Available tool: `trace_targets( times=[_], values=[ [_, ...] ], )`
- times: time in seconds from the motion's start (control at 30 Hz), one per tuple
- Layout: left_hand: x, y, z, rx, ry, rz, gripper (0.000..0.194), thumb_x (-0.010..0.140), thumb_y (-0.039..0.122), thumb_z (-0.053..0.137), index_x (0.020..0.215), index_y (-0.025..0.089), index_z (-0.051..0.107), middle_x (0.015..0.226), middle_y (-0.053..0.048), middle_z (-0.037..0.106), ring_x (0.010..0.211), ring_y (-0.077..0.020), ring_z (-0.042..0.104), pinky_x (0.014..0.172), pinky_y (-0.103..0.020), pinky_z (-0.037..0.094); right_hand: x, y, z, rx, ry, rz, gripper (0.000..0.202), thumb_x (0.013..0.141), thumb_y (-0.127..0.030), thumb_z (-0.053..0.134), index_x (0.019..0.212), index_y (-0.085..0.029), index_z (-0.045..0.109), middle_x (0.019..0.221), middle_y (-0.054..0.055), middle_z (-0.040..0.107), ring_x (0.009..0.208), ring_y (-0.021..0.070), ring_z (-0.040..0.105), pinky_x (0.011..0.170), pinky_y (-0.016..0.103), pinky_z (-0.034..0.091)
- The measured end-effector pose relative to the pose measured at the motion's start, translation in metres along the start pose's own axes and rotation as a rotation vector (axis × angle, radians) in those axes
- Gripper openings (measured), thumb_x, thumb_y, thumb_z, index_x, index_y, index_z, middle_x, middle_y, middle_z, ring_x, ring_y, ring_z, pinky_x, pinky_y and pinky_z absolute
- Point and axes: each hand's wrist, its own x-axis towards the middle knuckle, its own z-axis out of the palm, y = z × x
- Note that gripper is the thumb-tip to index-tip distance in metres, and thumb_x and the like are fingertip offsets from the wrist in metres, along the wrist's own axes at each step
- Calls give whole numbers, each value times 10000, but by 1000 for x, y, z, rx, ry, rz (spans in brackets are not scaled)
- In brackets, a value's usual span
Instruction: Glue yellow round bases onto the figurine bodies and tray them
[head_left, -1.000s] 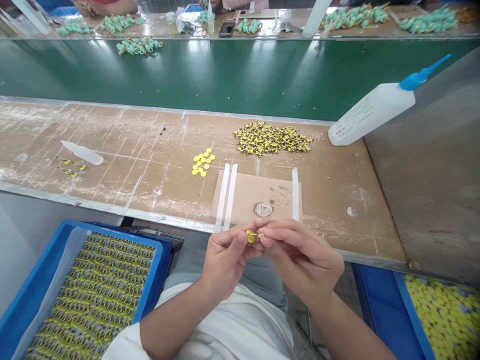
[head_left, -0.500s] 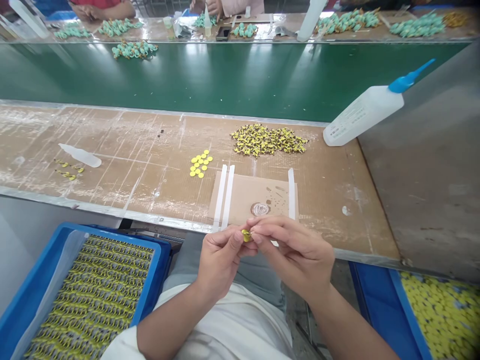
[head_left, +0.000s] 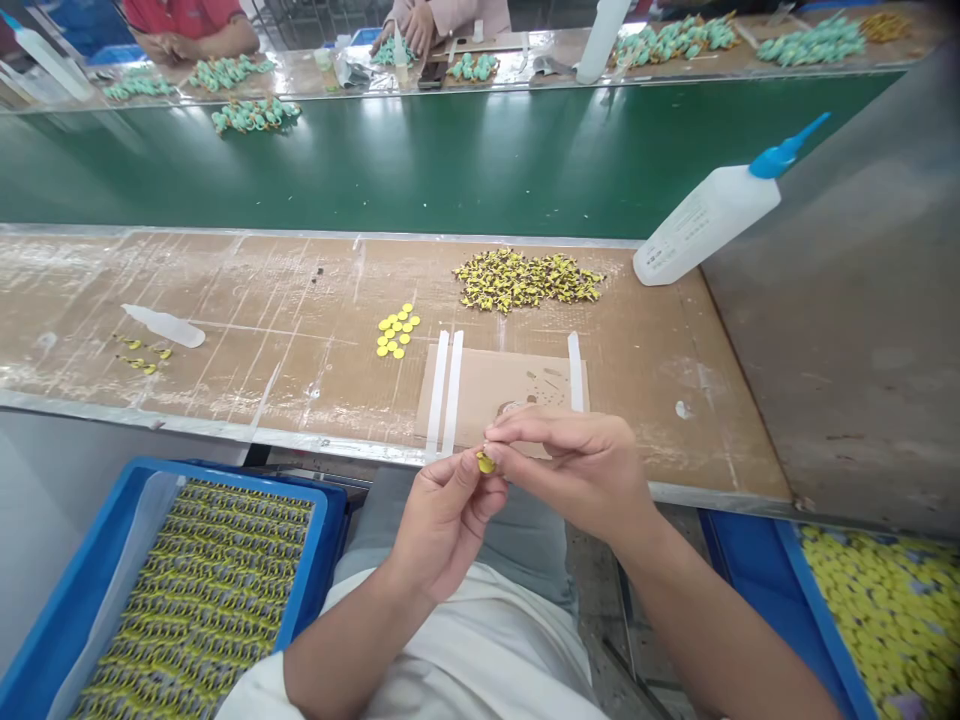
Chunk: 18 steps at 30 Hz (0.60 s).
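A small yellow disc-shaped piece [head_left: 486, 463] is pinched between the fingertips of both hands, just over the table's front edge. My left hand [head_left: 448, 515] is closed on its left side, thumb on top. From the right, my right hand [head_left: 577, 460] grips it with thumb and index finger; any finer part there is too small to make out. Beyond the hands lies a cardboard sheet [head_left: 510, 375] with white tape strips and dark stains. Several flat yellow discs [head_left: 397, 328] are grouped to its left, and a heap of small yellow-and-dark pieces [head_left: 525, 280] sits behind it.
A white bottle with a blue nozzle [head_left: 709, 225] leans by the metal panel [head_left: 847, 330] on the right. Blue trays of yellow pieces stand at lower left [head_left: 319, 530] and lower right [head_left: 814, 600]. Across the green belt [head_left: 420, 160], other people's hands work near turquoise pieces.
My right hand has shifted slightly left and up, its fingers now over the piece. The yellow piece has turned a little between the fingertips. The camera view has shifted slightly.
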Motion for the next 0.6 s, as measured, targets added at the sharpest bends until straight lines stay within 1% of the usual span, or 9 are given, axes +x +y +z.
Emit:
trace_targets(
  times=[0.17,0.27,0.4,0.5,0.6],
  values=[
    [0,0,1,-16,54,-28,270,686,301,918,815,101,790,684,-8,720,605,-39,677,625,-83,596,1,1,-2,-3,-33,14,151,845,-105,805,916,-238,821,892,9,762,803,164,726,766,234,602],
    [-1,0,2,-17,67,-41,285,663,295,931,816,101,789,687,-11,722,600,-44,679,614,-91,601,1,0,-4,4,-57,53,140,848,-123,809,921,-241,825,892,8,763,784,154,726,731,206,603],
    [-2,1,3,-21,48,-45,279,664,295,931,796,98,783,681,-11,719,593,-44,677,604,-93,602,1,1,-5,69,-72,122,119,847,-151,824,924,-242,829,909,21,763,786,162,732,694,191,614],
    [-2,2,3,-24,20,-42,267,688,302,916,791,96,779,695,-12,720,598,-39,676,602,-87,600,0,2,-4,170,-67,149,129,838,-151,834,932,-239,831,929,42,763,772,176,736,685,215,636],
    [-2,4,2,-24,-10,-46,264,713,313,899,801,95,779,704,-11,716,612,-37,679,606,-78,596,1,0,-1,283,-46,158,135,826,-145,838,926,-236,832,923,57,761,714,181,732,651,241,651]
  ],
)
